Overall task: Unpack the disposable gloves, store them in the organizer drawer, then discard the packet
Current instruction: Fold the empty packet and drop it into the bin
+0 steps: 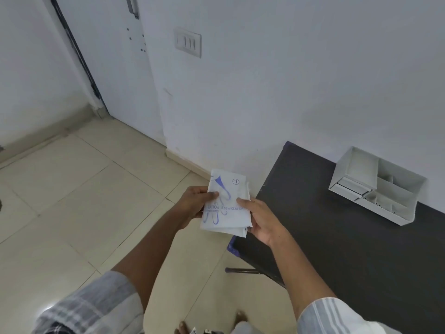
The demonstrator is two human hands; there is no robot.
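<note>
Head view is showing the left hand (192, 203) and right hand (261, 220) pinching a thin, crinkly white glove packet (226, 208) with blue print, hanging over pale floor tiles (72, 201) beside the matte black table's (349, 237) left edge, well apart from the white compartmented organizer (375, 184) near its far edge.

The one camera sits on my head and looks forward and steeply down, so my own forearms run up from the bottom edge into the middle. It is close to my left hand (195, 205) and right hand (260, 222), which sit near the centre. The wide lens bends the cream tiled floor (72, 201) at left, the dark matte tabletop (349, 249) at right and the white painted wall (289, 80) above.
</note>
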